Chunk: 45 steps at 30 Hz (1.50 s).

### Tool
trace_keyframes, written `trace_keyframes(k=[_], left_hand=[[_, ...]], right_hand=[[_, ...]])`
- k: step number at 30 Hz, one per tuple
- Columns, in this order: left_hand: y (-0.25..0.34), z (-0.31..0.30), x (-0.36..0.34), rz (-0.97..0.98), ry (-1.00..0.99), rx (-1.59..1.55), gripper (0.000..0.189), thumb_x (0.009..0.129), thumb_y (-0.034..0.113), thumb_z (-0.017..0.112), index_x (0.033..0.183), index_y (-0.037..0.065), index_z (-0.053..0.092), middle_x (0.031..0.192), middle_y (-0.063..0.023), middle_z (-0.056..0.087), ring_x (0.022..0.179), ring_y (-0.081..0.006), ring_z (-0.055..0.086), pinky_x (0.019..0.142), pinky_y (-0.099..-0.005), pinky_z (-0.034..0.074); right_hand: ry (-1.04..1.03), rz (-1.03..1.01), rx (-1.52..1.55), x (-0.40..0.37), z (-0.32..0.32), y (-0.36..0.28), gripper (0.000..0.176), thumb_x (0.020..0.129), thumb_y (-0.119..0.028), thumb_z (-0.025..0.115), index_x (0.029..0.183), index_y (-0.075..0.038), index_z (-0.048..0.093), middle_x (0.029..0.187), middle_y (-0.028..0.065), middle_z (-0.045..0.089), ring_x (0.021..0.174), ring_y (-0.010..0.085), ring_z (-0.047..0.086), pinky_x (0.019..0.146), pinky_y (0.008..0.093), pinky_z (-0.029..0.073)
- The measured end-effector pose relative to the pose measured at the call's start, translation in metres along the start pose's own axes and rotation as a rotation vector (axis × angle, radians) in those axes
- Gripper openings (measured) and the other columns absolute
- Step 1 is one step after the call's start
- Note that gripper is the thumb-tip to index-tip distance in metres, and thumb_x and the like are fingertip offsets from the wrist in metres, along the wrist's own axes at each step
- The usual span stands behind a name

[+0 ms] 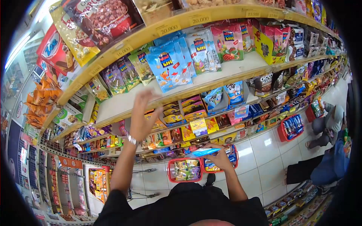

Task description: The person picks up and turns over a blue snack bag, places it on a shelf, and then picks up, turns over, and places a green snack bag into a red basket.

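Packet (204,152) rests gripped in the right hand (221,159); the left hand (141,117), loosely spread, hovers near a blue pouch (166,71).

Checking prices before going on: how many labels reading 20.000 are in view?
2: one label on the yellow shelf edge above the front blue pouch, another label on that edge to its right, above the white pouch. Others may be hidden or too small to read.

Red basket (281,133) (blue packets (292,125) inside) on pale floor tiles (266,147); orange bags (42,98), far left.
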State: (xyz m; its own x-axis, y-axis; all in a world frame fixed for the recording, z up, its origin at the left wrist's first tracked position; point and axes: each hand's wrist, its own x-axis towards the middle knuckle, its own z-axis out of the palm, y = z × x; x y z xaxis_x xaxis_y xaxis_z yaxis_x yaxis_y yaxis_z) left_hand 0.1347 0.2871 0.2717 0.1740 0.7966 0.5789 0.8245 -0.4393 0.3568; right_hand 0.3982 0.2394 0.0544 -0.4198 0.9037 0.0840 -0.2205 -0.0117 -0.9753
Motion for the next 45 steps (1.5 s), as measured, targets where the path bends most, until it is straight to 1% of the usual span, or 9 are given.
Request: trace_keyframes(k=[4,5,6,14,18,30,36,42,45], left_hand=[[-0.015,0.010,0.072,0.171,0.129,0.277,0.049,0.074,0.020,0.077,0.120,0.016,0.059,0.142,-0.0152,0.037,0.132,-0.0383,0.032,0.109,-0.0489,0.027],[-0.017,0.013,0.083,0.186,0.137,0.279,0.049,0.074,0.020,0.077,0.120,0.016,0.059,0.142,-0.0152,0.037,0.132,-0.0383,0.032,0.109,-0.0489,0.027],[-0.018,0.018,0.092,0.239,0.079,0.340,0.056,0.071,0.024,0.079,0.123,0.020,0.058,0.145,-0.0139,0.034,0.134,-0.0395,0.028,0.110,-0.0524,0.024],[-0.030,0.045,0.113,0.286,-0.111,0.530,0.073,0.063,0.032,0.085,0.129,0.029,0.053,0.152,-0.0091,0.024,0.142,-0.0401,0.014,0.112,-0.0618,0.009],[-0.030,0.047,0.116,0.238,-0.125,0.547,0.068,0.067,0.034,0.082,0.128,0.028,0.053,0.152,-0.0113,0.024,0.141,-0.0411,0.013,0.111,-0.0618,0.011],[-0.035,0.057,0.115,0.198,-0.050,0.560,0.069,0.065,0.027,0.083,0.126,0.025,0.051,0.151,-0.0099,0.025,0.142,-0.0389,0.012,0.111,-0.0649,0.009],[-0.045,0.054,0.114,0.244,-0.037,0.476,0.076,0.067,0.028,0.083,0.133,0.023,0.045,0.154,-0.0084,0.022,0.144,-0.0356,0.013,0.116,-0.0582,0.012],[-0.049,0.054,0.112,0.253,0.039,0.338,0.089,0.063,0.025,0.086,0.137,0.019,0.037,0.154,-0.0127,0.018,0.143,-0.0382,0.013,0.116,-0.0567,0.014],[-0.046,0.055,0.107,0.196,0.121,0.361,0.095,0.058,0.025,0.088,0.137,0.021,0.035,0.154,-0.0154,0.013,0.142,-0.0426,0.012,0.115,-0.0578,0.015]], right_hand=[[0.015,-0.121,-0.034,-0.007,-0.019,0.026,0.027,0.076,0.006,0.071,0.102,0.004,0.064,0.098,0.0065,0.065,0.090,0.0119,0.061,0.074,0.0267,0.056],[0.048,-0.009,0.037,-0.014,-0.022,0.030,0.026,0.077,0.004,0.072,0.102,0.003,0.064,0.097,0.0073,0.065,0.089,0.0125,0.062,0.072,0.0274,0.057],[0.067,0.023,0.043,-0.021,-0.025,0.028,0.027,0.078,0.001,0.072,0.104,0.002,0.065,0.102,0.0086,0.067,0.097,0.0141,0.061,0.086,0.0291,0.047],[0.202,0.075,0.235,-0.055,-0.036,0.046,0.024,0.078,-0.001,0.074,0.101,0.004,0.065,0.090,0.0074,0.069,0.082,0.0118,0.065,0.073,0.0261,0.051],[0.222,0.075,0.133,-0.052,-0.043,0.042,0.023,0.079,0.000,0.072,0.101,0.004,0.065,0.089,0.0078,0.069,0.075,0.0111,0.066,0.066,0.0237,0.053],[0.232,0.163,0.095,-0.048,-0.040,0.039,0.031,0.078,0.000,0.074,0.107,0.001,0.063,0.098,0.0055,0.069,0.087,0.0118,0.063,0.077,0.0282,0.051],[0.233,0.069,0.214,-0.051,-0.028,0.048,0.033,0.081,0.002,0.072,0.110,0.000,0.057,0.103,0.0082,0.066,0.093,0.0138,0.063,0.083,0.0295,0.050],[0.239,0.049,0.105,-0.026,-0.038,-0.008,0.035,0.082,0.002,0.070,0.113,0.000,0.053,0.104,0.0080,0.065,0.096,0.0154,0.062,0.086,0.0307,0.049],[0.204,-0.183,0.021,0.004,-0.046,-0.051,0.037,0.083,-0.001,0.070,0.115,0.000,0.051,0.108,0.0089,0.063,0.100,0.0160,0.060,0.089,0.0318,0.048]])
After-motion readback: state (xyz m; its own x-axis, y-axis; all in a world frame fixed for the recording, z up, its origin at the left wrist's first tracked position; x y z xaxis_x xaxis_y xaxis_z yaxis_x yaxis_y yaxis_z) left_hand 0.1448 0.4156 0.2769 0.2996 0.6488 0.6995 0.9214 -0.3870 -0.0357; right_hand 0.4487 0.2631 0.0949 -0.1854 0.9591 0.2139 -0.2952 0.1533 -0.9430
